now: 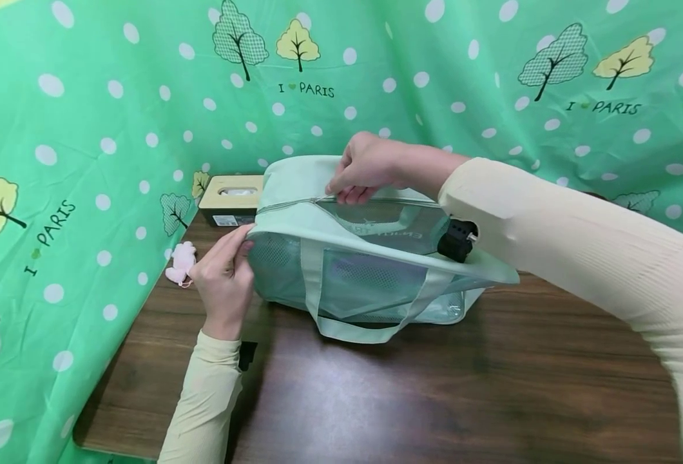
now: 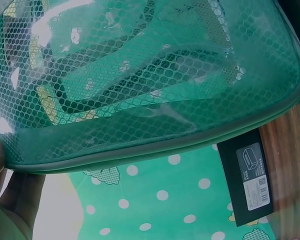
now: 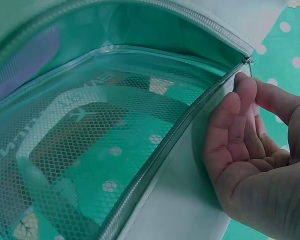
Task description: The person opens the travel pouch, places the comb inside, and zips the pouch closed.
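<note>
A pale green mesh bag (image 1: 370,277) stands on the table, its top zipper partly undone. With thumb and fingertips my right hand (image 1: 367,167) pinches the zipper pull (image 3: 249,62), seen at the end of the opening in the right wrist view. My left hand (image 1: 225,277) grips the bag's left upper edge between thumb and fingers. One strap handle (image 1: 353,332) hangs down the front. Through the opening, the mesh back wall (image 3: 90,140) with pale lettering shows, and a purple patch (image 3: 27,65) appears at the left.
Behind the bag's left end sits a tissue box (image 1: 234,193) with a wooden-looking top and black side. A pink plush-like item (image 1: 183,263) lies near the table's left edge. Green dotted cloth (image 1: 144,84) hangs behind and to the left of the dark wooden table (image 1: 492,399).
</note>
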Motion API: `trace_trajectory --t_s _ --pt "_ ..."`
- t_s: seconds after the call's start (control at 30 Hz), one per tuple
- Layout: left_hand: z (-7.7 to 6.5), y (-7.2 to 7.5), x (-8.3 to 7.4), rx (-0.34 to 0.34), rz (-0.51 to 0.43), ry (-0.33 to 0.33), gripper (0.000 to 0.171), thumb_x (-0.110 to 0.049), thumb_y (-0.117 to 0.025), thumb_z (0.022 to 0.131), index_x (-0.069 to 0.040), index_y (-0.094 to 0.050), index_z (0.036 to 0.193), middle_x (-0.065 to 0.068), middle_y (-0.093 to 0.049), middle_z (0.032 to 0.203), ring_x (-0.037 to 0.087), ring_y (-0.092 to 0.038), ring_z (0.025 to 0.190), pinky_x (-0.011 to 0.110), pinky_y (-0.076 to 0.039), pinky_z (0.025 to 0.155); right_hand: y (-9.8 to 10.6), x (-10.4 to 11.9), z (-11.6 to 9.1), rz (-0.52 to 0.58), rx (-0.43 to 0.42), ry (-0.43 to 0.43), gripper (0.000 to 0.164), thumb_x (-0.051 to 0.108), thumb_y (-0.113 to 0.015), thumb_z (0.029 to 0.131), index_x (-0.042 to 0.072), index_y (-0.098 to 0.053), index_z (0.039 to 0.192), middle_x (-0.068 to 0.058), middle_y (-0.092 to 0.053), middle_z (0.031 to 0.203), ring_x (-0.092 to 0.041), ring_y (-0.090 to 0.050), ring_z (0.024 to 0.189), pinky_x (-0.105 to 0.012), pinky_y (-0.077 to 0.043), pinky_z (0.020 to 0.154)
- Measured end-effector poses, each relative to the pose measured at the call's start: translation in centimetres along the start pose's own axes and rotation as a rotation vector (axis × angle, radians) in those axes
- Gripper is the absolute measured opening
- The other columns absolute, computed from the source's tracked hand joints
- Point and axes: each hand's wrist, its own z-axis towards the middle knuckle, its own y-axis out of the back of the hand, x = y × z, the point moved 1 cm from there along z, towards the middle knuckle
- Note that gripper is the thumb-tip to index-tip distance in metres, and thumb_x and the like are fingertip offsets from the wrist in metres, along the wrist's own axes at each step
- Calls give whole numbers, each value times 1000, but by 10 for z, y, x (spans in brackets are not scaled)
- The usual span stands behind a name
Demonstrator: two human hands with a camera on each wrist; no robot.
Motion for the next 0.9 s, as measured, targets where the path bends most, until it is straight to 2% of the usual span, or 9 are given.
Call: trace_trajectory --t_s 0.2,0.4,0.9 --pt "4 -2 1 4 21 3 13 5 -72 91 3 -80 102 18 -78 97 37 -77 87 10 -48 92 8 -2 -1 0 11 5 17 12 -71 98 -4 -76 96 -5 -73 76 -10 -65 65 -27 -59 74" --pt "6 -2 3 0 23 4 13 5 -72 91 4 -80 101 18 -78 96 37 -76 85 9 -48 91 13 -4 -3 -8 6 8 18 13 -72 97 -4 -77 99 -5 -73 77 -10 -66 65 -25 -59 72" --pt "3 2 5 -16 7 1 12 5 -73 91 4 -79 101 19 -78 97 37 -77 86 10 -49 91 24 -20 -25 -17 -9 8 20 15 -74 95 -4 -77 99 -3 -73 75 -12 -67 67 -25 -58 69"
